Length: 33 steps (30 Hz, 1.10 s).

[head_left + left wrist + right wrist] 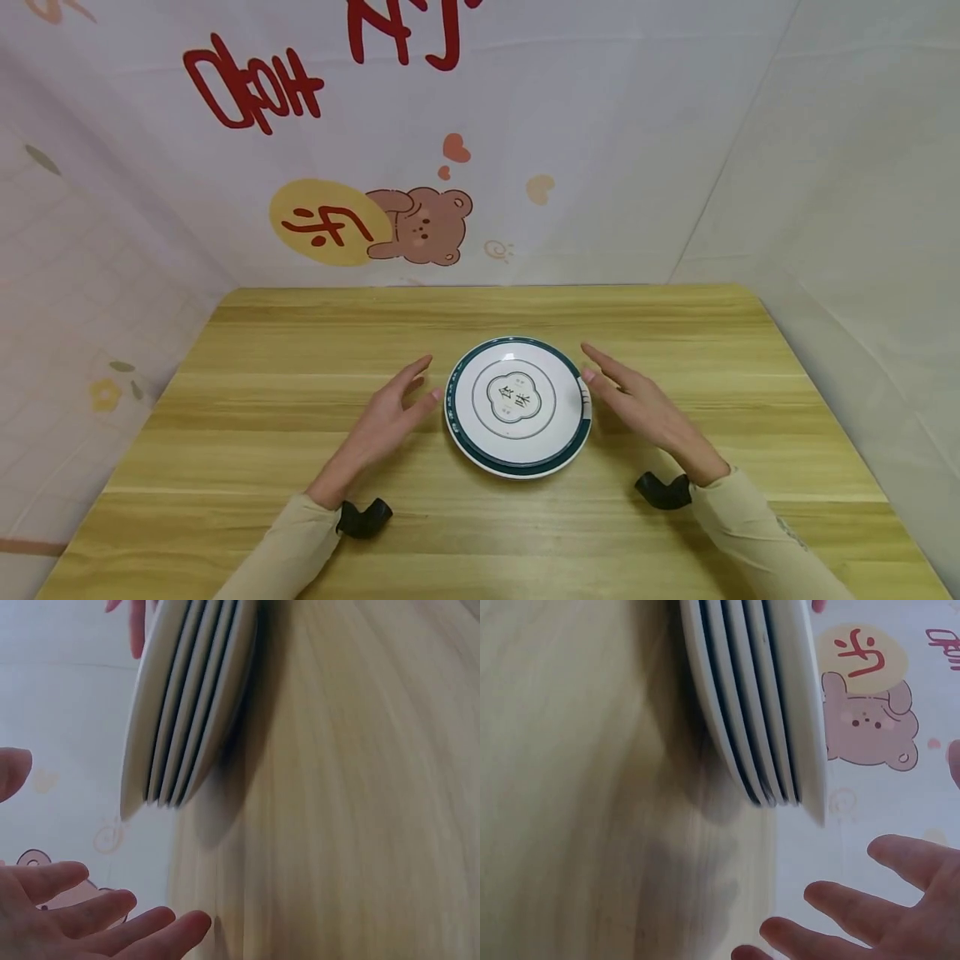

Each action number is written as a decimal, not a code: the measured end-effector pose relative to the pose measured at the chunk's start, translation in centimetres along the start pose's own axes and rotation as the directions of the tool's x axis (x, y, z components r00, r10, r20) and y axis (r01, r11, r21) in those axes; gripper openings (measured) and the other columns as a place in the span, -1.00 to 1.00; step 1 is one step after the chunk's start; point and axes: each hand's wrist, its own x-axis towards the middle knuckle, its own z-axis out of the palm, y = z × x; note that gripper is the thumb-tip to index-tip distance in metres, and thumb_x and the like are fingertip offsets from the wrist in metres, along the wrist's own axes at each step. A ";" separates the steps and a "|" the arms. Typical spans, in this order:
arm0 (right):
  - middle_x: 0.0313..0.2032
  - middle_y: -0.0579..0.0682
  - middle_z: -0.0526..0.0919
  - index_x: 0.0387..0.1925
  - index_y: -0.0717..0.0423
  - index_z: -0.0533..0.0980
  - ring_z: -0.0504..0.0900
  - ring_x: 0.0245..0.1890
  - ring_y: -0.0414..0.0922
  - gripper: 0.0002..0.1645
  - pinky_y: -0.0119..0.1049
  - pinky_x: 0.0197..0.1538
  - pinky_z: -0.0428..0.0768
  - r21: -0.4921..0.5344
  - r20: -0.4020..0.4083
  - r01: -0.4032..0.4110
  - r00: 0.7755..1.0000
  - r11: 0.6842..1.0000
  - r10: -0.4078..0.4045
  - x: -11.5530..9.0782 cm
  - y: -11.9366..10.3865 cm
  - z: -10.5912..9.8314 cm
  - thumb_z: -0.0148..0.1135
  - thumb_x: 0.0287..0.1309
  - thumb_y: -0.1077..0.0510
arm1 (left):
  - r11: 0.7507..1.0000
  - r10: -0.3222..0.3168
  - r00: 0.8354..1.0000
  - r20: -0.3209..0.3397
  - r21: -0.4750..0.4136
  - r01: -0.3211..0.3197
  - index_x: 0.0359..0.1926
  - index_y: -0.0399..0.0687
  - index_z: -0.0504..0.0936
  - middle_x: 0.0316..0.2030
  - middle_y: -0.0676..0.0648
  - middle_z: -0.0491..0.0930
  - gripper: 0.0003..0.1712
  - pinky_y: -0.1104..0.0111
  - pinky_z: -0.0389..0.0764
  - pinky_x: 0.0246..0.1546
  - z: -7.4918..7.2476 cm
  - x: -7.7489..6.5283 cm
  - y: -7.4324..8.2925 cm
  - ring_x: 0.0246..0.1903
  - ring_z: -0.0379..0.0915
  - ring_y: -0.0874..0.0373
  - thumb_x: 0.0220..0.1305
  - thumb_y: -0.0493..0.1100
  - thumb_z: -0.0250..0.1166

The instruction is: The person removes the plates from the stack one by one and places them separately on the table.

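A cartoon bear [429, 227] holds a yellow disc [332, 222] on the white cloth [622, 167] beyond the far edge of a wood-grain table [750, 358], below red lettering [255, 90]; a yellow flower [105, 395] decorates the left side.

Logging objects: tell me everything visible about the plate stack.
The plate stack is several round, glossy, ceramic-looking white plates, nested face up on the wood-grain table. The top one has a dark green rim band, broken by a pale marked patch at the right, and a thin ring around a lobed emblem with characters. The left hand and right hand flank it; neither appears to touch it.
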 end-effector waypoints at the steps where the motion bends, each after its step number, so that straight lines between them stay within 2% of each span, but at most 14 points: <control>1: 0.56 0.10 0.21 0.64 -0.07 0.10 0.21 0.51 0.24 -0.19 0.34 0.47 0.20 0.004 0.005 -0.004 1.000 1.000 0.004 0.0 -0.1 0.0 -0.14 0.57 -0.32 | 1.000 -0.011 1.000 0.003 -0.018 0.011 0.60 -0.03 0.19 0.56 -0.13 0.20 -0.21 -0.11 0.34 0.41 0.1 0.0 0.1 0.47 0.22 -0.18 0.52 0.09 0.23; 3: 0.54 0.13 0.25 0.63 -0.04 0.12 0.24 0.50 0.24 -0.18 0.33 0.46 0.21 0.016 0.009 -0.008 1.000 1.000 0.008 0.0 -0.2 0.1 -0.13 0.56 -0.33 | 0.998 -0.034 0.999 0.005 -0.059 0.034 0.60 0.01 0.20 0.55 -0.10 0.22 -0.21 -0.08 0.37 0.40 0.4 0.2 0.1 0.47 0.24 -0.15 0.51 0.11 0.24; 7: 0.51 0.17 0.30 0.61 0.03 0.18 0.31 0.46 0.27 -0.18 0.32 0.43 0.29 0.037 0.009 -0.006 1.000 0.999 0.006 0.0 -0.3 0.3 -0.09 0.56 -0.31 | 0.982 -0.056 0.998 0.020 -0.180 0.059 0.59 -0.01 0.21 0.53 -0.15 0.24 -0.22 -0.04 0.51 0.30 0.9 0.4 0.2 0.46 0.25 -0.16 0.51 0.10 0.25; 10: 0.48 0.21 0.34 0.59 0.06 0.21 0.35 0.43 0.28 -0.19 0.30 0.41 0.34 0.056 0.012 -0.003 1.000 0.998 0.002 -0.1 -0.3 0.4 -0.05 0.56 -0.28 | 0.966 -0.058 0.997 0.041 -0.251 0.067 0.59 -0.07 0.21 0.53 -0.24 0.22 -0.24 -0.02 0.55 0.26 1.3 0.6 0.3 0.46 0.24 -0.19 0.52 0.02 0.24; 14: 0.43 0.23 0.41 0.58 0.06 0.24 0.40 0.40 0.26 -0.21 0.27 0.38 0.40 0.077 0.002 -0.003 1.000 0.997 0.003 -0.1 -0.3 0.5 0.00 0.54 -0.26 | 0.950 -0.066 0.996 0.060 -0.301 0.081 0.59 -0.09 0.21 0.52 -0.26 0.23 -0.26 0.00 0.54 0.27 1.8 0.8 0.5 0.44 0.27 -0.20 0.52 -0.07 0.24; 20: 0.36 0.28 0.47 0.57 0.03 0.26 0.51 0.30 0.30 -0.19 0.23 0.30 0.52 0.123 0.018 -0.053 0.999 0.991 0.051 -0.2 -0.1 0.9 0.10 0.49 -0.25 | 0.909 -0.076 0.990 0.115 -0.400 0.116 0.60 -0.16 0.15 0.51 -0.32 0.20 -0.27 0.05 0.68 0.11 2.5 1.0 0.5 0.32 0.42 -0.22 0.51 -0.27 0.19; 26: 0.32 0.33 0.48 0.55 0.06 0.30 0.62 0.17 0.28 -0.21 0.07 0.16 0.67 0.171 0.017 -0.075 0.997 0.982 0.073 -0.1 0.1 1.4 0.20 0.46 -0.18 | 0.874 -0.104 0.984 0.145 -0.460 0.160 0.60 -0.08 0.17 0.49 -0.33 0.24 -0.29 0.08 0.73 0.01 2.6 0.9 0.2 0.20 0.53 -0.15 0.52 -0.36 0.13; 33: 0.31 0.33 0.49 0.47 0.10 0.41 0.67 0.10 0.21 -0.31 -0.11 0.02 0.75 0.216 0.011 -0.067 0.998 0.974 0.066 0.0 0.0 1.3 0.27 0.44 -0.06 | 0.878 -0.097 0.982 0.163 -0.450 0.161 0.60 -0.01 0.19 0.46 -0.38 0.28 -0.30 0.08 0.74 -0.01 2.5 1.0 0.2 0.12 0.59 -0.15 0.54 -0.39 0.10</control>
